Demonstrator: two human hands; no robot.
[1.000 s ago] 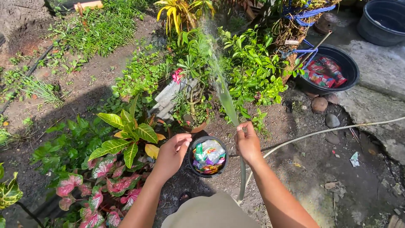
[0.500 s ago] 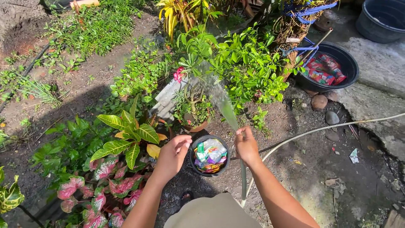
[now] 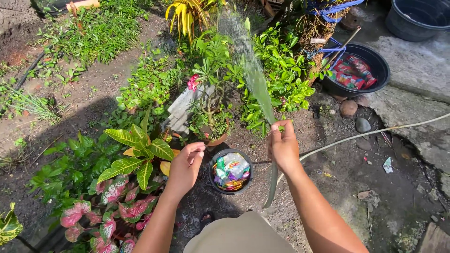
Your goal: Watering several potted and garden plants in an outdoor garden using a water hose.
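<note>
Bare garden soil forms the working surface, with potted and bedded plants around it. Green hose [image 3: 272, 185] runs up from the ground into the right hand [image 3: 282, 149], which is closed around its outlet end, thumb apparently over the mouth, fanning a water spray [image 3: 253, 70] toward the flowering potted plant [image 3: 209, 110]. Judged flexible and wet, the hose is best gripped just behind the outlet. Left hand [image 3: 184, 167] hangs loosely curled, holding nothing, beside a small black pot [image 3: 230, 170] filled with coloured wrappers.

Sunlit garden soil [image 3: 84, 100], concrete slab [image 3: 417, 65] at right
</note>
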